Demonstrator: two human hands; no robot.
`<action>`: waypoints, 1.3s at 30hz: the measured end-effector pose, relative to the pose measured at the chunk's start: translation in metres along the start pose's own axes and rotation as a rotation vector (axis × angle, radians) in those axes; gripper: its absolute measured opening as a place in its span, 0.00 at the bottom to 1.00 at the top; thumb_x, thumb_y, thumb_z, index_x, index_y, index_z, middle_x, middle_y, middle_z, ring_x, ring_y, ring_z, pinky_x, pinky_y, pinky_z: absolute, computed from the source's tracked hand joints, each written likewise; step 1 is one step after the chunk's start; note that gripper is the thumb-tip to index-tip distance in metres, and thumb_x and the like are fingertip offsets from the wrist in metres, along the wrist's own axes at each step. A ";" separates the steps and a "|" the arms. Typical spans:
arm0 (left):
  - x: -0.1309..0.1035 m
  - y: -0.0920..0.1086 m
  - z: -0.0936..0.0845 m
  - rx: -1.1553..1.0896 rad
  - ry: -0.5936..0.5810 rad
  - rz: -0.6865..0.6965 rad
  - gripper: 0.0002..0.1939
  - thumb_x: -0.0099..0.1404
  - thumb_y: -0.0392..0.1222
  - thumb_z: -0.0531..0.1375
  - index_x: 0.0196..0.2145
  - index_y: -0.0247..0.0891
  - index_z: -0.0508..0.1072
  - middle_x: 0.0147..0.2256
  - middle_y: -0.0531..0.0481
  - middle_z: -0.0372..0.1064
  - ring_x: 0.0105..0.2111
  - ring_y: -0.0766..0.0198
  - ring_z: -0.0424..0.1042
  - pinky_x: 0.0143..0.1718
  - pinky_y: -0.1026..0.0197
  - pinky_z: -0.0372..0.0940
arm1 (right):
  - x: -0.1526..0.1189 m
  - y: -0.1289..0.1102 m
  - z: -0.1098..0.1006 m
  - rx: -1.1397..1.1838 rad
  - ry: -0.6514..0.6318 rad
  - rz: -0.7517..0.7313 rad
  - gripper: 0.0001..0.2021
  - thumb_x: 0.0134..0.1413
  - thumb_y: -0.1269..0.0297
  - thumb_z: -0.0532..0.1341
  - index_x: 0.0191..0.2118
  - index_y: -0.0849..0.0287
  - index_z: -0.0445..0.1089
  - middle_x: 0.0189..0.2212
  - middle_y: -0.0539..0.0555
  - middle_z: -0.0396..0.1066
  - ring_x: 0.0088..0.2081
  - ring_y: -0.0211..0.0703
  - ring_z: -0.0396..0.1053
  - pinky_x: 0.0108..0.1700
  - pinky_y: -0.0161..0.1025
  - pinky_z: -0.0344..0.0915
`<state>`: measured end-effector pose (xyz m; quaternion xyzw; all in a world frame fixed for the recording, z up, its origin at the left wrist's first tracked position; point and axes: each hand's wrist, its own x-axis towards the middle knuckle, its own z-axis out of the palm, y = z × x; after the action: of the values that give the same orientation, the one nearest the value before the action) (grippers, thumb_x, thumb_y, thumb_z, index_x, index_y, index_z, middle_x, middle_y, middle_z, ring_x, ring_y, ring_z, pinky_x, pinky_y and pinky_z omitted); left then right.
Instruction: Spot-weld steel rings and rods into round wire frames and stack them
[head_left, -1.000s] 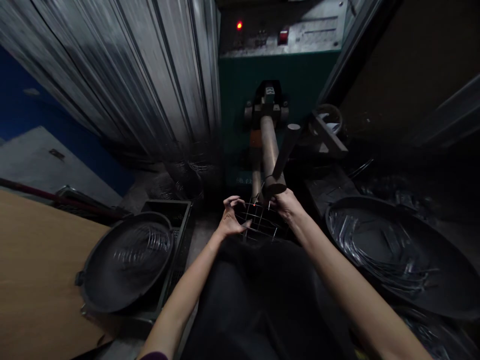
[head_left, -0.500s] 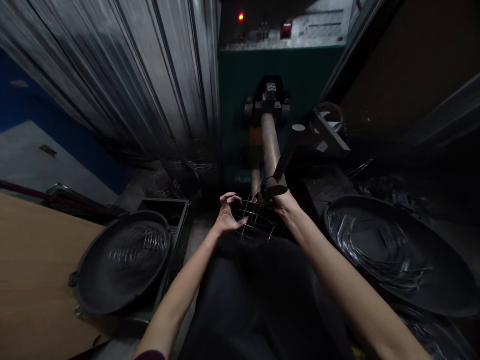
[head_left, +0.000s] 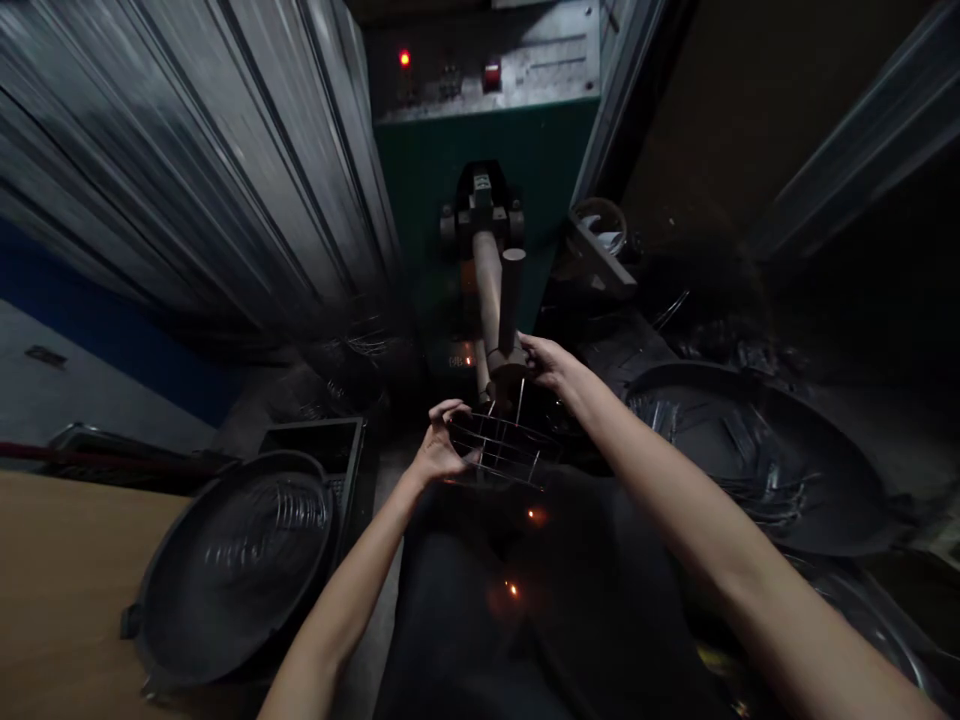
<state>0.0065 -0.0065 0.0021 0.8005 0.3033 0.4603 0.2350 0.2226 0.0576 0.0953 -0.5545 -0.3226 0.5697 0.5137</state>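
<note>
A round frame of thin metal wire (head_left: 499,440) sits below the tip of the machine's arm (head_left: 489,290). My left hand (head_left: 444,445) is closed round the frame's left side, thumb below and fingers above. Beside the electrode end, on its right, is my right hand (head_left: 546,362), its fingers curled; what they hold is hidden behind the metal. Small orange sparks (head_left: 512,589) glow over the dark clothing on my lap, and another shows near the lower arm.
The green machine (head_left: 420,180) has a lit red lamp. A black basin (head_left: 232,600) with wire pieces stands at left by a crate (head_left: 352,430); another basin (head_left: 840,500) with wires lies right. A handwheel (head_left: 600,225) is right of the arm.
Sparks have appeared. My right hand has moved up a little beside the electrode, and more of its fingers show. The view has shifted, so the machine stands further left.
</note>
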 end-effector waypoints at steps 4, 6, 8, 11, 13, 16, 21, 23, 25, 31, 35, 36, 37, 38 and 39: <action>-0.024 0.010 -0.020 0.024 -0.279 -0.003 0.47 0.44 0.46 0.70 0.57 0.41 0.51 0.52 0.39 0.62 0.58 0.47 0.58 0.58 0.39 0.51 | -0.037 0.002 -0.024 0.007 -0.041 0.116 0.13 0.52 0.66 0.62 0.22 0.60 0.58 0.14 0.45 0.56 0.13 0.27 0.46 0.13 0.25 0.43; -0.030 0.025 -0.032 -0.070 -0.414 -0.145 0.49 0.45 0.49 0.70 0.60 0.42 0.51 0.56 0.38 0.61 0.60 0.46 0.56 0.59 0.38 0.50 | -0.070 0.023 -0.030 -0.021 -0.053 0.090 0.11 0.53 0.62 0.61 0.25 0.60 0.62 0.16 0.47 0.59 0.14 0.28 0.50 0.13 0.26 0.45; -0.027 0.047 -0.035 -0.206 -0.402 -0.333 0.40 0.54 0.51 0.64 0.61 0.42 0.54 0.57 0.39 0.61 0.58 0.49 0.59 0.58 0.42 0.55 | -0.105 0.051 -0.025 -0.148 -0.056 -0.025 0.10 0.54 0.57 0.58 0.29 0.59 0.65 0.18 0.49 0.62 0.16 0.33 0.56 0.15 0.29 0.51; -0.012 0.084 -0.015 -0.334 -0.297 -0.474 0.21 0.65 0.51 0.53 0.53 0.41 0.68 0.50 0.44 0.69 0.53 0.54 0.66 0.56 0.49 0.60 | -0.151 0.092 -0.002 -0.437 0.000 -0.313 0.07 0.54 0.60 0.56 0.31 0.57 0.68 0.26 0.54 0.69 0.27 0.43 0.67 0.28 0.37 0.65; -0.004 0.106 0.001 -0.379 -0.300 -0.502 0.18 0.67 0.51 0.51 0.44 0.39 0.73 0.42 0.47 0.73 0.46 0.57 0.70 0.51 0.54 0.63 | -0.174 0.106 0.005 -0.605 -0.035 -0.449 0.06 0.54 0.64 0.55 0.31 0.56 0.68 0.31 0.57 0.71 0.33 0.47 0.69 0.38 0.43 0.67; -0.005 0.127 0.009 -0.379 -0.291 -0.547 0.18 0.67 0.50 0.49 0.37 0.38 0.74 0.35 0.50 0.73 0.37 0.62 0.72 0.42 0.61 0.65 | -0.200 0.096 -0.022 -0.775 -0.248 -0.501 0.09 0.57 0.64 0.53 0.31 0.55 0.70 0.31 0.56 0.72 0.33 0.48 0.71 0.40 0.45 0.67; -0.015 0.140 -0.018 -0.282 -0.382 -0.521 0.17 0.67 0.51 0.50 0.35 0.38 0.74 0.30 0.52 0.71 0.30 0.66 0.68 0.34 0.64 0.62 | -0.207 0.032 -0.105 -0.925 0.069 -0.667 0.15 0.57 0.60 0.55 0.50 0.51 0.69 0.48 0.56 0.69 0.48 0.49 0.68 0.51 0.45 0.64; -0.012 0.145 -0.031 -0.270 -0.383 -0.479 0.17 0.66 0.50 0.51 0.34 0.38 0.75 0.30 0.52 0.71 0.32 0.65 0.69 0.36 0.64 0.62 | -0.198 0.014 -0.118 -0.982 -0.031 -0.666 0.20 0.56 0.60 0.56 0.55 0.51 0.65 0.54 0.56 0.65 0.53 0.50 0.64 0.54 0.46 0.61; -0.007 0.150 -0.041 -0.277 -0.313 -0.485 0.17 0.65 0.51 0.53 0.31 0.37 0.75 0.29 0.51 0.70 0.31 0.65 0.68 0.35 0.65 0.62 | -0.191 0.004 -0.119 -1.017 -0.181 -0.638 0.20 0.56 0.60 0.56 0.54 0.51 0.66 0.52 0.55 0.67 0.51 0.50 0.66 0.53 0.46 0.62; -0.008 0.155 -0.053 -0.475 -0.179 -0.649 0.18 0.61 0.53 0.58 0.30 0.33 0.75 0.18 0.56 0.55 0.18 0.74 0.53 0.20 0.69 0.50 | -0.219 0.000 -0.098 -1.074 -0.200 -0.641 0.14 0.57 0.58 0.56 0.43 0.56 0.74 0.38 0.54 0.74 0.40 0.46 0.72 0.44 0.41 0.66; -0.027 0.146 -0.039 -0.639 -0.265 -0.774 0.20 0.61 0.54 0.58 0.30 0.31 0.73 0.16 0.60 0.47 0.16 0.76 0.47 0.19 0.70 0.46 | -0.249 0.020 -0.099 -1.071 -0.119 -0.531 0.13 0.57 0.57 0.55 0.36 0.57 0.75 0.34 0.53 0.76 0.36 0.45 0.73 0.39 0.38 0.67; -0.033 0.143 -0.033 -0.635 -0.303 -0.785 0.20 0.62 0.55 0.57 0.31 0.31 0.73 0.16 0.60 0.47 0.16 0.76 0.47 0.19 0.70 0.47 | -0.252 0.029 -0.101 -1.069 -0.098 -0.476 0.14 0.56 0.57 0.56 0.35 0.58 0.75 0.33 0.53 0.76 0.34 0.45 0.73 0.37 0.38 0.67; -0.038 0.140 -0.026 -0.596 -0.339 -0.779 0.21 0.63 0.55 0.55 0.33 0.31 0.73 0.16 0.59 0.49 0.16 0.75 0.50 0.19 0.70 0.49 | -0.255 0.039 -0.104 -1.070 -0.075 -0.419 0.14 0.55 0.56 0.56 0.34 0.58 0.75 0.33 0.53 0.76 0.32 0.44 0.73 0.35 0.38 0.67; -0.042 0.137 -0.020 -0.517 -0.368 -0.748 0.21 0.65 0.54 0.53 0.35 0.32 0.73 0.17 0.58 0.52 0.17 0.74 0.53 0.21 0.70 0.52 | -0.255 0.048 -0.108 -1.077 -0.056 -0.363 0.14 0.55 0.56 0.56 0.34 0.58 0.75 0.32 0.53 0.76 0.30 0.44 0.73 0.33 0.37 0.67; -0.045 0.135 -0.013 -0.409 -0.389 -0.688 0.21 0.66 0.53 0.51 0.37 0.33 0.73 0.18 0.56 0.57 0.19 0.73 0.58 0.24 0.69 0.56 | -0.254 0.056 -0.111 -1.090 -0.040 -0.316 0.14 0.54 0.55 0.57 0.33 0.58 0.75 0.31 0.53 0.76 0.29 0.44 0.73 0.31 0.37 0.67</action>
<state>0.0138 -0.1318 0.0701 0.6618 0.4049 0.2469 0.5807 0.2804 -0.2196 0.0992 -0.6737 -0.6586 0.2476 0.2260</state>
